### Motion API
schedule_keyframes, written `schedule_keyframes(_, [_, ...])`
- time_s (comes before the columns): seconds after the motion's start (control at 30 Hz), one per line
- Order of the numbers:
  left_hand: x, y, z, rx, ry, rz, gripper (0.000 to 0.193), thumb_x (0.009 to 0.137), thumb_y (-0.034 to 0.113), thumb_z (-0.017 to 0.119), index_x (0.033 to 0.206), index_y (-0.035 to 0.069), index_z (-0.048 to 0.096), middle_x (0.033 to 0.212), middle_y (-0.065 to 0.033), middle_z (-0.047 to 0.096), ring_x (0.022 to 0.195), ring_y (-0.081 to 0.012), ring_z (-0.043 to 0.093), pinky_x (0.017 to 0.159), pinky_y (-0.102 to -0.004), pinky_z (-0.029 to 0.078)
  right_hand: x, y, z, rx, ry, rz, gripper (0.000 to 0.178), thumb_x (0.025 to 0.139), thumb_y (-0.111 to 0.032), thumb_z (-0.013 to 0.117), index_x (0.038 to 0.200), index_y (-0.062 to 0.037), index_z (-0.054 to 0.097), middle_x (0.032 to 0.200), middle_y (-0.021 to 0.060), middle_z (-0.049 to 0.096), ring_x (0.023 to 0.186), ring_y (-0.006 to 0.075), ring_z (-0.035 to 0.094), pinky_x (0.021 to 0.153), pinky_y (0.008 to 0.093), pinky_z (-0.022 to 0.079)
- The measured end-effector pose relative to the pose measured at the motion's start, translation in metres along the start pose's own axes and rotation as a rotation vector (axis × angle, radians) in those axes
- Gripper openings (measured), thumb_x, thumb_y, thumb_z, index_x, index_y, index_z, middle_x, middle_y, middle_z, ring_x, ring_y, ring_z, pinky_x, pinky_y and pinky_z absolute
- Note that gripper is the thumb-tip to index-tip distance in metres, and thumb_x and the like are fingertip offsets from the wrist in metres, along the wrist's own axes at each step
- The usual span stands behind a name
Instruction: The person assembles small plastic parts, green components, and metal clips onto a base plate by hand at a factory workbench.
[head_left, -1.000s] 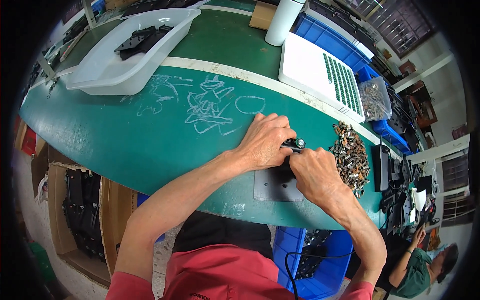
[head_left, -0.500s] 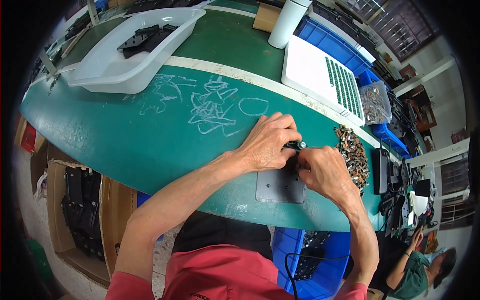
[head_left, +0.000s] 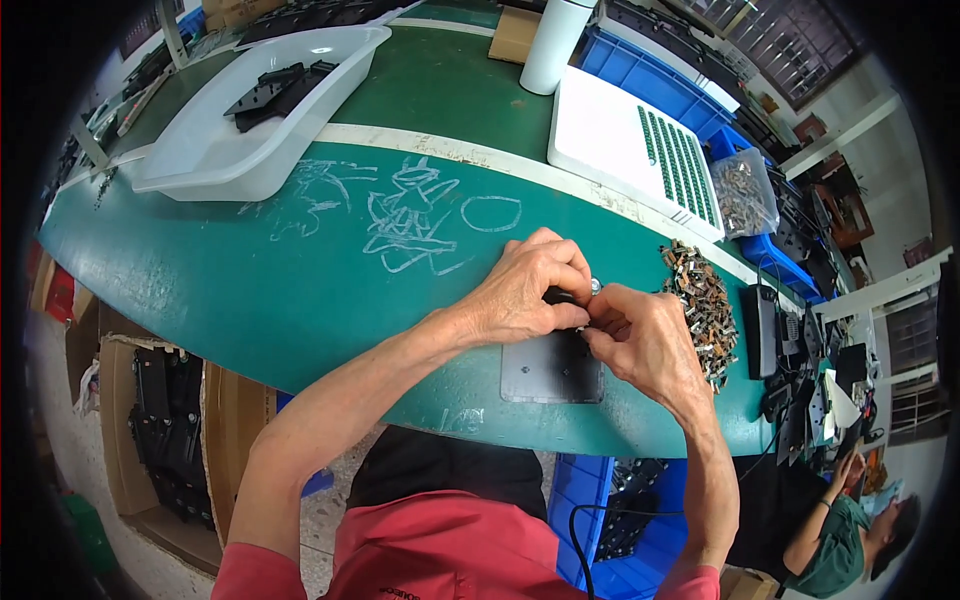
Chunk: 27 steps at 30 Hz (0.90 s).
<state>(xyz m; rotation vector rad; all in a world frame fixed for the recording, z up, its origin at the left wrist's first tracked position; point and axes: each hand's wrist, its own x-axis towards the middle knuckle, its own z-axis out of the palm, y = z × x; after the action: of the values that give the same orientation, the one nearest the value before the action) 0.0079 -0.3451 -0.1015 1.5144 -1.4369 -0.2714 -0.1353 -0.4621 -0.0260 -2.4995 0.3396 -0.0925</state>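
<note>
A dark grey flat plate (head_left: pixel 548 378) with small studs lies on the green table in front of me. My left hand (head_left: pixel 535 290) is closed over its far end, fingers curled round a black part there. A small round silvery piece (head_left: pixel 596 286) shows just beyond the fingertips. From the right comes my right hand (head_left: pixel 648 335), its thumb and forefinger pinched together close to the left thumb. What the pinch holds is mostly covered by the fingers. The fingertips of both hands nearly meet over the plate.
Small metal pieces (head_left: pixel 703 310) lie heaped to the right. Farther off are a white tray (head_left: pixel 600 125) with rows of green strips, a white bottle (head_left: pixel 553 50) and a white tub (head_left: pixel 215 165) of black parts. Blue crate (head_left: pixel 575 500) and cardboard box (head_left: pixel 120 420) stand below the table's edge.
My right hand has drawn slightly toward the left one, its thumb and forefinger now more plainly pinched. My left hand stays on the plate's far end. The whole view has shifted slightly.
</note>
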Motion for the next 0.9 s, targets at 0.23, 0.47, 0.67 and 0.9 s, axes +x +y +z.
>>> schedule_keyframes(0.23, [0.004, -0.003, -0.006, -0.278, 0.074, -0.056, 0.012, 0.072, 0.014, 0.078, 0.081, 0.006, 0.073, 0.091, -0.0034, 0.068, 0.098, -0.0205, 0.057, 0.094, -0.0383, 0.043, -0.008, 0.014, 0.023, 0.663, 0.244, 0.08, 0.018, 0.078, 0.006, 0.07, 0.096, 0.0038, 0.068, 0.088, 0.0103, 0.071, 0.078, 0.0135, 0.068, 0.07, 0.0261, 0.057])
schedule_keyframes(0.47, [0.004, -0.001, -0.006, -0.375, 0.052, -0.108, 0.012, 0.074, 0.014, 0.078, 0.082, 0.006, 0.073, 0.091, -0.0036, 0.069, 0.097, -0.0201, 0.058, 0.096, -0.0385, 0.042, -0.015, 0.02, 0.034, 0.599, 0.336, -0.006, 0.023, 0.079, 0.004, 0.073, 0.101, 0.0032, 0.068, 0.089, 0.0101, 0.071, 0.079, 0.0124, 0.067, 0.072, 0.0255, 0.057])
schedule_keyframes(0.67, [0.001, -0.005, -0.006, -0.204, 0.073, -0.043, 0.025, 0.07, 0.017, 0.08, 0.092, 0.007, 0.074, 0.099, -0.0055, 0.066, 0.101, -0.0236, 0.056, 0.095, -0.0401, 0.041, -0.022, 0.025, 0.023, 0.429, 0.36, 0.048, 0.022, 0.078, 0.002, 0.074, 0.1, 0.0027, 0.068, 0.084, 0.009, 0.071, 0.075, 0.0139, 0.068, 0.068, 0.0278, 0.057])
schedule_keyframes(0.9, [-0.007, 0.0, -0.003, 0.257, -0.007, -0.084, 0.051, 0.066, 0.015, 0.08, 0.114, 0.002, 0.068, 0.113, -0.0097, 0.061, 0.112, -0.0279, 0.05, 0.1, -0.0423, 0.036, -0.035, 0.03, 0.022, 0.103, 0.309, 0.009, 0.02, 0.075, 0.001, 0.075, 0.094, -0.0001, 0.068, 0.086, 0.0105, 0.066, 0.072, 0.0207, 0.066, 0.064, 0.032, 0.054])
